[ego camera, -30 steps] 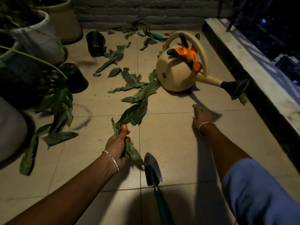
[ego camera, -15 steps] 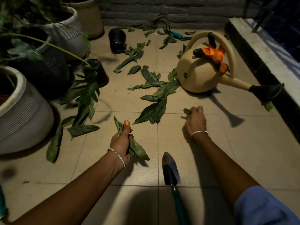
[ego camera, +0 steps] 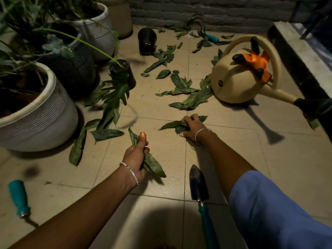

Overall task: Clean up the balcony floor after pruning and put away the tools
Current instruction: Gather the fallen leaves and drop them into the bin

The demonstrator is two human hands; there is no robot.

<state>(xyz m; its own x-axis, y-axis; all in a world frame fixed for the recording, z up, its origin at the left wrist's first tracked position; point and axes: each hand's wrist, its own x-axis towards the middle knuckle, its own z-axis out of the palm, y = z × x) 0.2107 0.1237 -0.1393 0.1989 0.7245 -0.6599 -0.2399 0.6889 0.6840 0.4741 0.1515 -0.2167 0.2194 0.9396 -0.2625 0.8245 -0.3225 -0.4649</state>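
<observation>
Left hand: our left hand point(ego camera: 135, 157) is clamped round a bunch of long green cut leaves point(ego camera: 152, 165).
Right hand: our right hand point(ego camera: 193, 128) curls its fingers over a small heap of green leaves point(ego camera: 170, 125) on the beige tiled floor point(ego camera: 233, 150).
Tip: we'd scoop that heap whole, then feed it into the left bunch.
More mess: loose leaves point(ego camera: 190, 100) trail to the cream plastic watering can point(ego camera: 233, 87), orange-and-black gloves point(ego camera: 255, 62) on top.
Watch out: black-bladed trowel with teal handle point(ego camera: 198, 184) lies beside our right forearm.

Head-worn view, forward and downward
</observation>
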